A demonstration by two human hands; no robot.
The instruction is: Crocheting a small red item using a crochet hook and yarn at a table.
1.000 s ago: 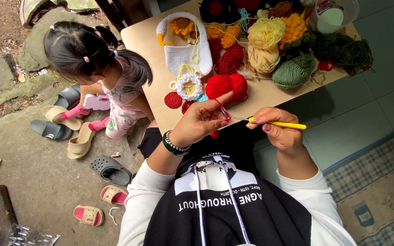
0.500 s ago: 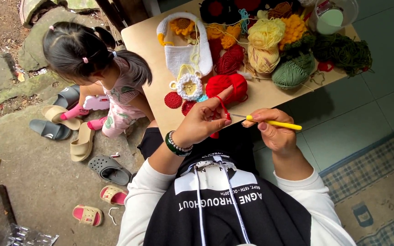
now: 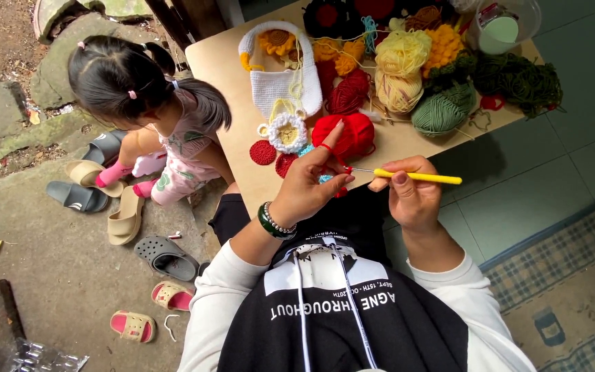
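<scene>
Red yarn (image 3: pixel 326 150) runs over the raised forefinger of the left hand (image 3: pixel 311 186), just left of the frame's centre, and that hand's thumb and other fingers are pinched shut on a small piece of red crochet work (image 3: pixel 342 187), most of it hidden behind the fingers. Beside it on the right, the right hand (image 3: pixel 411 196) is closed around a crochet hook (image 3: pixel 414 176) with a yellow handle, the metal tip pointing left into the work held by the left hand. A green bead bracelet (image 3: pixel 273 222) circles the left wrist. Directly above the hands, on the wooden table (image 3: pixel 222 69), lies a red ball of yarn (image 3: pixel 346 134) from which the strand leads. Left of that ball sit a flat red crochet disc (image 3: pixel 263 152) and a white-and-yellow crochet flower (image 3: pixel 288 132), with a white crochet bag (image 3: pixel 285 79) above them. Toward the upper right of the frame are a pale yellow skein (image 3: pixel 401 69), a green skein (image 3: pixel 443 111), dark green yarn (image 3: pixel 521 79) and a clear plastic cup (image 3: pixel 503 26). At the upper left a child (image 3: pixel 149 103) crouches beside the table, with sandals (image 3: pixel 115 207) scattered on the concrete below.
</scene>
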